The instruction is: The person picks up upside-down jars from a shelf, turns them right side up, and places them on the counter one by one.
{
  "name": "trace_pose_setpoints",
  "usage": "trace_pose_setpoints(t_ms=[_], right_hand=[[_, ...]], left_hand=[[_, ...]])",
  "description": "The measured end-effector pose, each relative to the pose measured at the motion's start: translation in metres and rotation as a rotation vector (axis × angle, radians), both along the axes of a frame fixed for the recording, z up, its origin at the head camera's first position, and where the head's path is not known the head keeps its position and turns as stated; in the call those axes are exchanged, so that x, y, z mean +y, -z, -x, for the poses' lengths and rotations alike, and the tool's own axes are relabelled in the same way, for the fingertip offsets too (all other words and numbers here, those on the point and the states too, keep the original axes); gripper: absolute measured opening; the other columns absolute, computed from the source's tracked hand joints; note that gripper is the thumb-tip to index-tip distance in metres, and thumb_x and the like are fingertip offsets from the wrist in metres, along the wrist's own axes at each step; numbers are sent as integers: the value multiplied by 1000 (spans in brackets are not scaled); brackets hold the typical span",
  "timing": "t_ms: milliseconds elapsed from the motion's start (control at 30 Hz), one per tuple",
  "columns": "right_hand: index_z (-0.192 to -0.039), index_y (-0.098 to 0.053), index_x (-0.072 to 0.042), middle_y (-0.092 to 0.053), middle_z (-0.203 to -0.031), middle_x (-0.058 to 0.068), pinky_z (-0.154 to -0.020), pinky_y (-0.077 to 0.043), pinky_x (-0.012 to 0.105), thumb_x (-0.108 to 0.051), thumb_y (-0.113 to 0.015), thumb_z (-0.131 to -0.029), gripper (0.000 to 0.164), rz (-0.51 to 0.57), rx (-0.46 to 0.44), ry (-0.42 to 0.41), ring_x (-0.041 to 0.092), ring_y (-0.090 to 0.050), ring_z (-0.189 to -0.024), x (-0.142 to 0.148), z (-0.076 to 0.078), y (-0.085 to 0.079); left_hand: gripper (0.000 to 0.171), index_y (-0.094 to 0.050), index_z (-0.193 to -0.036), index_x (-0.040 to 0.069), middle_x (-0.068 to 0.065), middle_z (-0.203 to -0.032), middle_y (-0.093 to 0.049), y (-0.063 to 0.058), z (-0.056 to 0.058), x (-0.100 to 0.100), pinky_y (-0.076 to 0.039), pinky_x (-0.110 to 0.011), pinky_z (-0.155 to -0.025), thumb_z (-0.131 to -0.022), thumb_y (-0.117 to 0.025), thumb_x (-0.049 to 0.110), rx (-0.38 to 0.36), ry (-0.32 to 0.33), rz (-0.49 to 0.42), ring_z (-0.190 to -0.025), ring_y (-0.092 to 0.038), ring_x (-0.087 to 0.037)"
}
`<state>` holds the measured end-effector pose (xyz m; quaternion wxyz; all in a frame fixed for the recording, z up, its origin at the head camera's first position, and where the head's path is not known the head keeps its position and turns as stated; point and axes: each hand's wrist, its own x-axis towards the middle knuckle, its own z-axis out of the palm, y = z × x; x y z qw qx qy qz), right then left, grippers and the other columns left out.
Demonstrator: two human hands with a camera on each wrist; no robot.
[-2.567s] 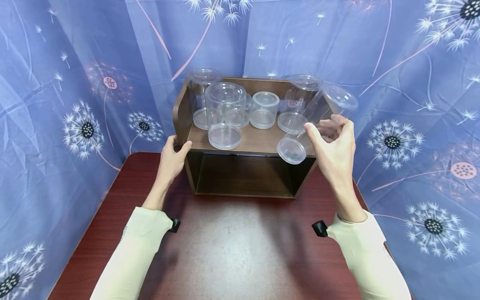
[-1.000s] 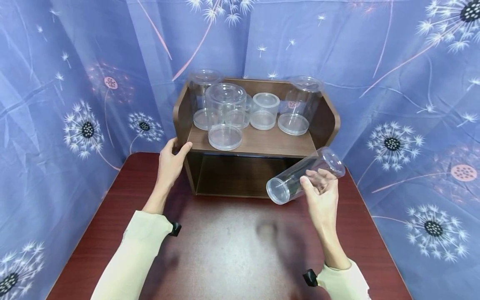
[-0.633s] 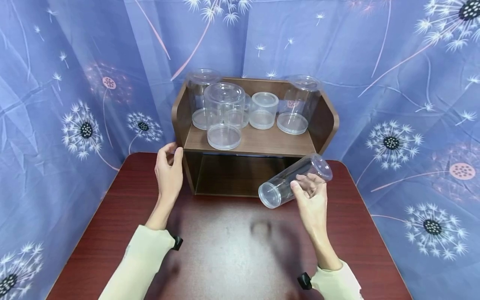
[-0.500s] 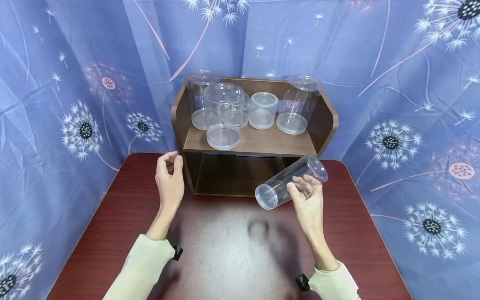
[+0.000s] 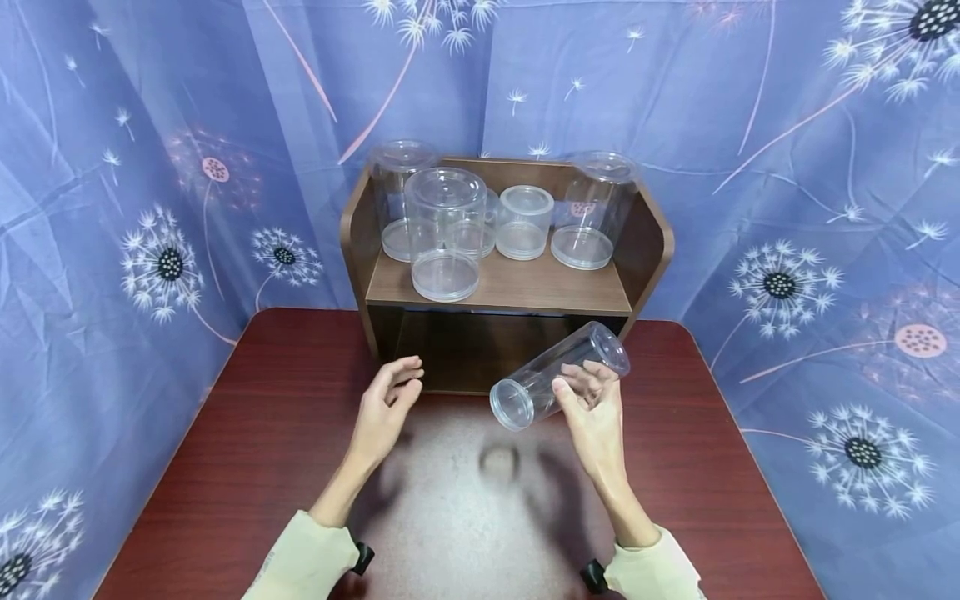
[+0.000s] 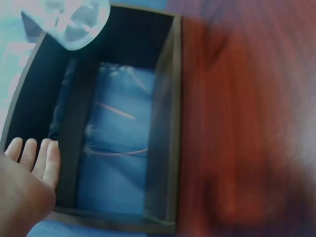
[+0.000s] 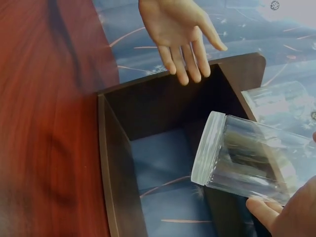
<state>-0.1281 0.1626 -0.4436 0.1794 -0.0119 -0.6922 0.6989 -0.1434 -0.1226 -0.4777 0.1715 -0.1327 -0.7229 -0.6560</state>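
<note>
Red-brown table (image 5: 247, 433); jar (image 5: 542, 377) in right hand (image 5: 597, 419) slants, lidded end down-left.

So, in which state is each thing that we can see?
Held jar: tilted, raised
Right hand: holding that jar
Left hand: raised, holding nothing
Shelf unit: upright, front open
Front tall jar: standing
Rear-left tall jar: standing
Right tall jar: standing
Middle short jar: standing
Second short jar: standing, partly hidden
Curtain: hanging, creased

No readable text, labels or numbers.
</note>
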Motion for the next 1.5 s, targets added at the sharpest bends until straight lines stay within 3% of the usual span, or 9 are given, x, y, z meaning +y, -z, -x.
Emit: trace_pose_setpoints(t_ms=[167, 333, 567, 700, 900, 1167, 1500], right_hand=[[-135, -40, 5, -63, -126, 29, -86, -51, 19, 0, -68, -95, 48, -19, -17, -15, 7, -67, -102, -5, -2, 5], [-135, -39, 6, -64, -127, 28, -86, -52, 19, 1, -68, -95, 49, -16, -33, -36, 8, -67, -102, -10, -5, 7], [-136, -39, 5, -64, -128, 28, -91, -51, 19, 2, -68, -95, 50, -17, -60, -59, 6, -66, -104, -16, -9, 10], [-136, -40, 4, -65, -128, 26, -92, -51, 21, 3, -69, -94, 50, -18, -71, -77, 8, -66, -105, -19, -11, 11], [-136, -40, 4, -65, -129, 24, -94, -51, 22, 1, -69, -95, 50, -29, -71, -93, 8, -66, -106, -23, -14, 10], [-135, -40, 5, -65, -128, 24, -94, -51, 21, 2, -69, -95, 50, -32, -65, -115, 10, -66, -107, -27, -16, 12], [-135, -39, 6, -65, -128, 26, -93, -51, 21, 2, -68, -95, 50, -32, -41, -125, 9, -66, -107, -29, -18, 14]], left_hand=[[46, -56, -141, -3, -21, -139, -58, 23, -2, 6, -54, -33, -97, -96, -67, -5, -4, 139, 55, -126, -58, -43], [55, -54, -145, 3, -15, -142, -57, 35, -7, 17, -53, -48, -99, -93, -73, 1, -49, 240, 73, -129, -57, -39], [69, -48, -149, 1, -20, -150, -49, 45, -12, 32, -51, -55, -99, -87, -78, -3, -92, 308, 107, -132, -52, -46], [78, -44, -150, -4, -24, -151, -46, 42, -15, 40, -49, -60, -99, -82, -81, -8, -133, 314, 112, -131, -53, -45], [86, -39, -152, -8, -24, -153, -45, 39, -19, 47, -49, -60, -100, -79, -84, -7, -169, 328, 120, -124, -57, -45], [88, -44, -155, 11, -9, -153, -50, 49, -19, 48, -51, -46, -101, -80, -89, 8, -234, 333, 137, -115, -64, -30], [82, -46, -154, 14, -8, -149, -56, 53, -19, 49, -53, -33, -96, -83, -88, 15, -218, 336, 101, -114, -65, -27]])
